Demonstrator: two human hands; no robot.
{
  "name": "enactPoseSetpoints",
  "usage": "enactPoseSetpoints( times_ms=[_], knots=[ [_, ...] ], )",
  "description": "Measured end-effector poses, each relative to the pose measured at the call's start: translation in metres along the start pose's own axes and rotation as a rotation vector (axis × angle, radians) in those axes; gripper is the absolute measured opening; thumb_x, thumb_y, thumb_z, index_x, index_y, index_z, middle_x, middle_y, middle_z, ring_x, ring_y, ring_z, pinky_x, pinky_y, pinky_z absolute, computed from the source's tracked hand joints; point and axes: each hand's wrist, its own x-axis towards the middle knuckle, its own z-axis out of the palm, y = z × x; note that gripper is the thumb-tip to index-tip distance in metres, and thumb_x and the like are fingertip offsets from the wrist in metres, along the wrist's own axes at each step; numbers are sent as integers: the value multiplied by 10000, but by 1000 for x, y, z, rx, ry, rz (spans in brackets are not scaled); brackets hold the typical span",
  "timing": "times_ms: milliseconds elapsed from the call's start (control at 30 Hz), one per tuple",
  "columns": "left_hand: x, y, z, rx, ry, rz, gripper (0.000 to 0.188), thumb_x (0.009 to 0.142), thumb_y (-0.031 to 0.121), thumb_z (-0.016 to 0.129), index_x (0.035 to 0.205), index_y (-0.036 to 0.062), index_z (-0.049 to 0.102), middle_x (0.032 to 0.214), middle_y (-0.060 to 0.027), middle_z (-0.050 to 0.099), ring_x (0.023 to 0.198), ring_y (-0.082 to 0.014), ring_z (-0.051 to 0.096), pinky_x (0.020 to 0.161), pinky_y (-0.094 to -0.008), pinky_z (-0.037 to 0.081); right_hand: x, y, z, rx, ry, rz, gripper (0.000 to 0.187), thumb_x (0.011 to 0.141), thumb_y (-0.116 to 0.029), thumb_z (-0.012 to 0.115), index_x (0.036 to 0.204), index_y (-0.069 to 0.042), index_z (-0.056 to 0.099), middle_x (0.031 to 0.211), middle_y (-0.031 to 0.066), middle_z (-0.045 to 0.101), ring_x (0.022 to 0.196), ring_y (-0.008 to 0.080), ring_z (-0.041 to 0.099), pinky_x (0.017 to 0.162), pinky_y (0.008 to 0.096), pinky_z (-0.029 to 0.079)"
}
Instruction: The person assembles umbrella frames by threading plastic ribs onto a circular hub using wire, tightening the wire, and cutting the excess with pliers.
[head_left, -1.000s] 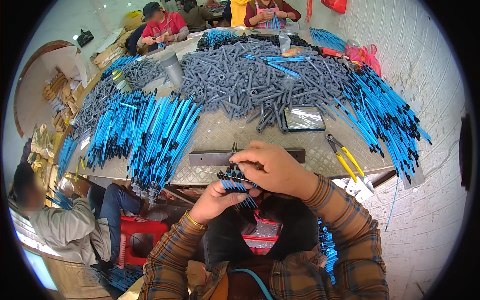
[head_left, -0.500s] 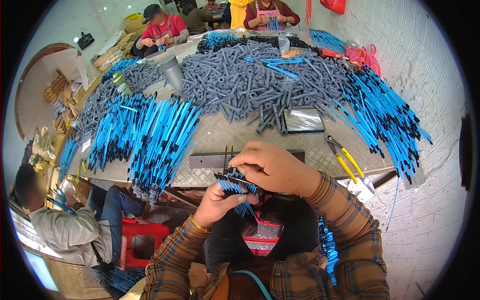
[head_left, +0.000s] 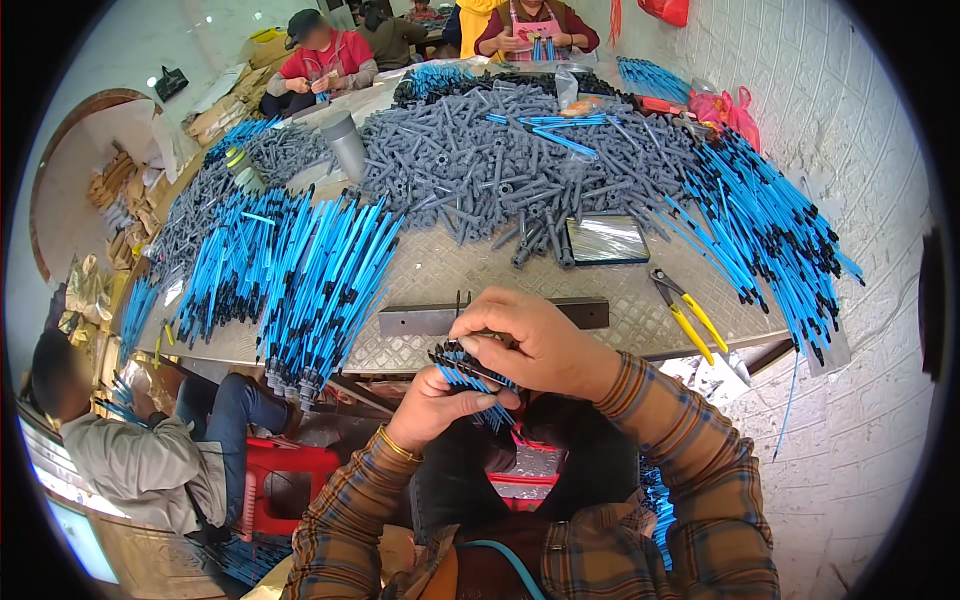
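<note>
Head view: left hand clamps blue rod bundle at the near side of the table; right hand over its black ends, can't tell what's pinched. Probably light, stiff, slippery; grip mid-length.

On the table, plugs heap far-middle, with rods near left and more at right. Near lies a bar, pliers right of it, a case behind it.

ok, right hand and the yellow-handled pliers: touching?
Apart: the head view shows bare tabletop between the right hand and the yellow-handled pliers.
</note>
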Motion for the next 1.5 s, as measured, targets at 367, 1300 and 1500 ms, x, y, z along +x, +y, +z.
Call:
enactPoseSetpoints(
  times_ms=[367,1300,1500],
  knots=[
    [-3,-13,-3,170,57,-101,178,833,6,607,1010,13,619,938,-55,662,896,-120,600,808,-259,472,6,-27,-3,-238,-55,62,130,817,-169,612,883,-62,577,833,91,559,668,235,578,604,303,459],
    [1,-5,2,194,58,-103,195,851,-38,547,1026,-3,625,1021,-59,647,990,-137,586,872,-272,444,-12,-23,-31,-314,-187,212,136,849,-172,555,855,-37,567,779,133,578,732,336,558,645,379,450],
    [-8,-4,-3,172,103,-101,219,842,-73,510,1035,-35,607,1031,-137,645,994,-200,604,884,-314,457,-14,54,-88,-581,-37,431,157,823,-203,583,841,-47,586,825,137,608,734,332,579,635,387,459]
  ],
)
